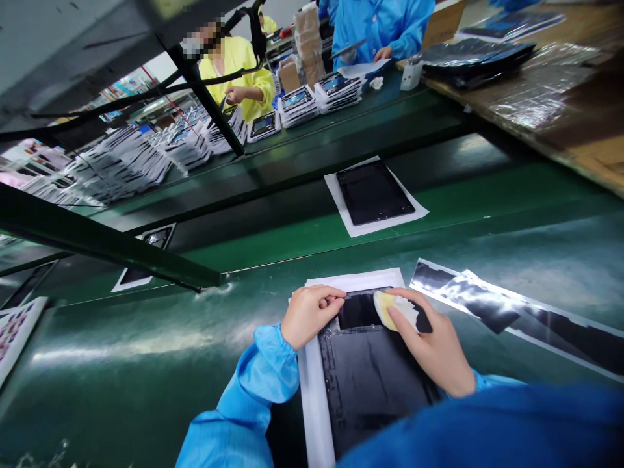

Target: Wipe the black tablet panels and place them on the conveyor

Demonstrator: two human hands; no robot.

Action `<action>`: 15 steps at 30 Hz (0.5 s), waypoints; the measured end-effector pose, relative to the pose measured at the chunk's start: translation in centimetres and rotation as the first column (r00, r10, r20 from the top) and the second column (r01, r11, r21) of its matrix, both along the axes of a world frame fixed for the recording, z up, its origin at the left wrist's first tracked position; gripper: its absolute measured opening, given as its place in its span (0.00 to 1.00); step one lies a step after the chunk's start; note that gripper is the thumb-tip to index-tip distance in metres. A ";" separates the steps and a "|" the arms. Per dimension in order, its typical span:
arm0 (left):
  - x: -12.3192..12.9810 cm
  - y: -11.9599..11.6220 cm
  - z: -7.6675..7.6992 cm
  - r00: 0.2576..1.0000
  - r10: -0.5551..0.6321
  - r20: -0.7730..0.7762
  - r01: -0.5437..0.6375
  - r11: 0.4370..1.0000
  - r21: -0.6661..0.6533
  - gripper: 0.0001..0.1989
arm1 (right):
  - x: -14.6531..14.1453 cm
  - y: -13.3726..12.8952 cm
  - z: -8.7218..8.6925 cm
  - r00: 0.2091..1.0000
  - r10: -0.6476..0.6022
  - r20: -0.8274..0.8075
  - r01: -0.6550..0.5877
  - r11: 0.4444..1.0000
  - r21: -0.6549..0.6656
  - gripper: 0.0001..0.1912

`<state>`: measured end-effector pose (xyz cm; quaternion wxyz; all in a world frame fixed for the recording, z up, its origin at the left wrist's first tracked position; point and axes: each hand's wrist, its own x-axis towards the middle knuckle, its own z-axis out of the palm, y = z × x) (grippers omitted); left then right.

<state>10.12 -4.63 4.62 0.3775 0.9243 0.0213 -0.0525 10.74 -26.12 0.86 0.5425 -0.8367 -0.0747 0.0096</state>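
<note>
On the green tabletop [160, 377], a dark tablet panel [373, 383] lies on white paper [314, 403], near the tabletop's far edge. The left hand [312, 315], fingers curled, rests at the panel's far left corner; whether it grips anything cannot be told. The right hand [441, 344] pinches a yellow-and-white wad [389, 308] over the panel's far end. Black film strips [550, 328] lie right of the paper.

Left hand [308, 317] palm down, fingers [332, 292] bent near thumb [333, 308]; right hand [439, 348] curled, gripping between thumb and fingers.
</note>
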 end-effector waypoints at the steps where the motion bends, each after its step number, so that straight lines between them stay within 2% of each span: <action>1: 0.0 0.0 0.0 1.000 0.000 0.001 0.000 1.000 0.004 0.10 | 0.0 0.0 0.1 1.000 0.002 0.000 -0.002 1.000 -0.002 0.15; 15: -0.1 -0.1 0.1 1.000 0.003 0.011 -0.003 1.000 -0.005 0.09 | 0.0 -0.2 -0.2 1.000 0.018 0.013 -0.018 1.000 -0.023 0.15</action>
